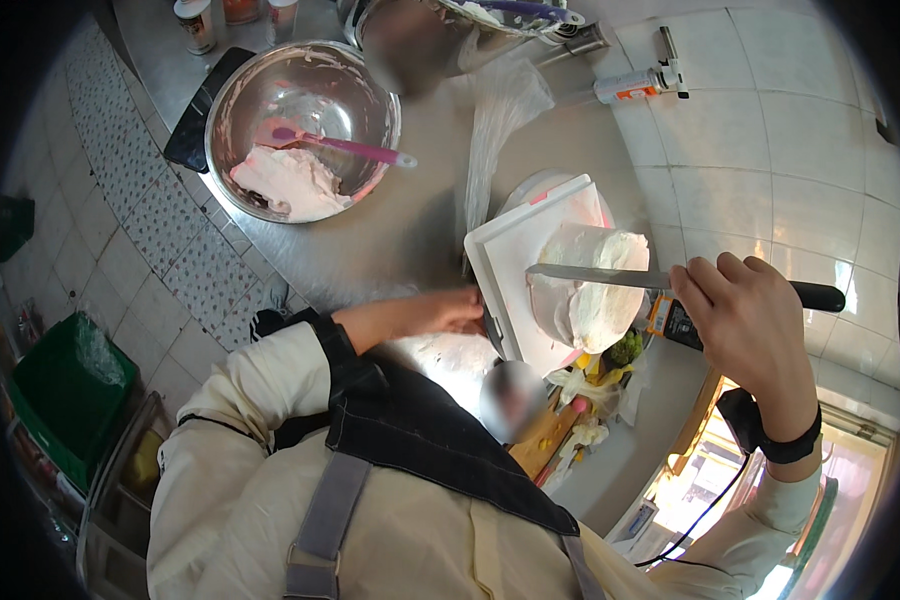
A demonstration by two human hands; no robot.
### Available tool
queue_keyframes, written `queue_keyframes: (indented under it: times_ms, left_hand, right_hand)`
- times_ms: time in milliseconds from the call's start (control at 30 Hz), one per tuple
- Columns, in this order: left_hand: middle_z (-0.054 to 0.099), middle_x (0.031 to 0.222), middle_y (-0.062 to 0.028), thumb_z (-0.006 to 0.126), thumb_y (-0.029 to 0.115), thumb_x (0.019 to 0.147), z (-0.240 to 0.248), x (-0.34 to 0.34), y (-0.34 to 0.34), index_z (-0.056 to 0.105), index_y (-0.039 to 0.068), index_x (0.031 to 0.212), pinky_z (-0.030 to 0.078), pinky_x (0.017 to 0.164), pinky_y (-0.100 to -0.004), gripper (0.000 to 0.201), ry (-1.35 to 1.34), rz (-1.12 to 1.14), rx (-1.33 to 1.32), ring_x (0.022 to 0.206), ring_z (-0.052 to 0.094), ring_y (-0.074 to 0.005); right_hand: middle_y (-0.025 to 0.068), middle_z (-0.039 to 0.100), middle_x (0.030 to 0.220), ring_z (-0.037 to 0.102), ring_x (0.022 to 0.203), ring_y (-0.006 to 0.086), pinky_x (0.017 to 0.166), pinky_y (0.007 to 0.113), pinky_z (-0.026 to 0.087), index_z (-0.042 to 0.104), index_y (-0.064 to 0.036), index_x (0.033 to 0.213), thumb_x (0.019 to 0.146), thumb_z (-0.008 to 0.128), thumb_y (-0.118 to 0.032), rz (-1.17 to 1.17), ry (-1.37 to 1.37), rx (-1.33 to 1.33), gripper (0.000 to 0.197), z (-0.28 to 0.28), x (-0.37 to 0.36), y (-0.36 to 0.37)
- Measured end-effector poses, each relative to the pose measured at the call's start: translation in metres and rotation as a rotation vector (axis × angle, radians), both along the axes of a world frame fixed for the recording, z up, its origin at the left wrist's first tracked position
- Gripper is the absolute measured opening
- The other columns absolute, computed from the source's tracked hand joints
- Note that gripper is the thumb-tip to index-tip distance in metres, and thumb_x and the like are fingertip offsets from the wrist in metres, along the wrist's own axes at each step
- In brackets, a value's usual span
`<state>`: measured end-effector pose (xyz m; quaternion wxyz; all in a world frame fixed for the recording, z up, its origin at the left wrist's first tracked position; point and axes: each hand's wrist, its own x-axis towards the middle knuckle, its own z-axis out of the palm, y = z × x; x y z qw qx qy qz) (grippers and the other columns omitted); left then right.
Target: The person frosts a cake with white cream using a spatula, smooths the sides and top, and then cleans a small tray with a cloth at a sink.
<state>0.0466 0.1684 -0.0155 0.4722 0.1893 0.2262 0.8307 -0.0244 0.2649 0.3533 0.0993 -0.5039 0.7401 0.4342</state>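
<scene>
My right hand [745, 312] is closed round the black handle of a long icing spatula [610, 277]. Its metal blade lies across the white-frosted cake [582, 305], with the tip at the left side of the cake. The round cake sits on a square white board [502, 258], and pink shows at the board's edges. At the board's left edge, my left hand [450, 312] has its fingers curled together. Slight blur and the angle hide what those fingertips hold. A thin dark piece [492, 328] shows just below them.
On the steel table stands a metal bowl [388, 110] of pale pink cream [288, 185] with a pink spatula [345, 147]. Clear plastic bags [495, 125] lie behind the board. A blowtorch [635, 86] is by the tiled wall; fruit [600, 370] lies near the cake. A green bin [75, 390] stands left.
</scene>
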Motion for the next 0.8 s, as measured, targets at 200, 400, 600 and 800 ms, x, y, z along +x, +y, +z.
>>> queue_keyframes:
  times_ms: [200, 400, 600, 800]
  left_hand:
    - [0.043, 0.13, -0.0014, 0.039, 0.038, 0.097, -0.001, -0.012, -0.015, 0.027, 0.013, 0.137, 0.035, 0.1, -0.0321, 0.049, -0.126, 0.227, 0.019, 0.116, 0.044, -0.0121]
    - [0.049, 0.121, -0.0043, 0.035, 0.036, 0.098, 0.014, -0.01, 0.005, 0.031, 0.01, 0.136, 0.04, 0.092, -0.03, 0.047, 0.048, 0.268, -0.317, 0.107, 0.047, -0.0116]
    - [0.059, 0.098, 0.0002, 0.044, 0.031, 0.097, 0.027, -0.056, -0.012, 0.05, 0.005, 0.118, 0.047, 0.077, -0.0234, 0.034, -0.096, 0.372, -0.258, 0.087, 0.057, -0.0072]
    - [0.062, 0.095, -0.0064, 0.042, 0.036, 0.096, 0.027, -0.066, -0.009, 0.054, 0.005, 0.108, 0.048, 0.075, -0.0289, 0.036, -0.43, 0.541, -0.145, 0.089, 0.059, -0.0151]
  right_hand:
    - [0.0006, 0.049, 0.07, 0.051, 0.063, 0.014, 0.052, 0.027, 0.04, 0.061, -0.0045, 0.078, 0.07, 0.059, -0.01, 0.065, -0.021, -0.016, 0.01, -0.001, 0.005, -0.009]
    - [0.0007, 0.046, 0.068, 0.05, 0.061, 0.0137, 0.051, 0.027, 0.039, 0.061, -0.0044, 0.079, 0.071, 0.059, -0.01, 0.051, -0.027, -0.002, 0.01, -0.001, 0.014, -0.008]
    - [0.0004, 0.046, 0.069, 0.05, 0.062, 0.0137, 0.051, 0.027, 0.038, 0.062, -0.0048, 0.079, 0.071, 0.059, -0.011, 0.068, -0.043, 0.002, 0.01, -0.001, 0.01, -0.002]
    - [0.0, 0.047, 0.07, 0.05, 0.065, 0.0139, 0.053, 0.027, 0.039, 0.062, -0.0056, 0.079, 0.071, 0.059, -0.011, 0.041, -0.024, -0.005, 0.01, 0.001, 0.019, 0.009]
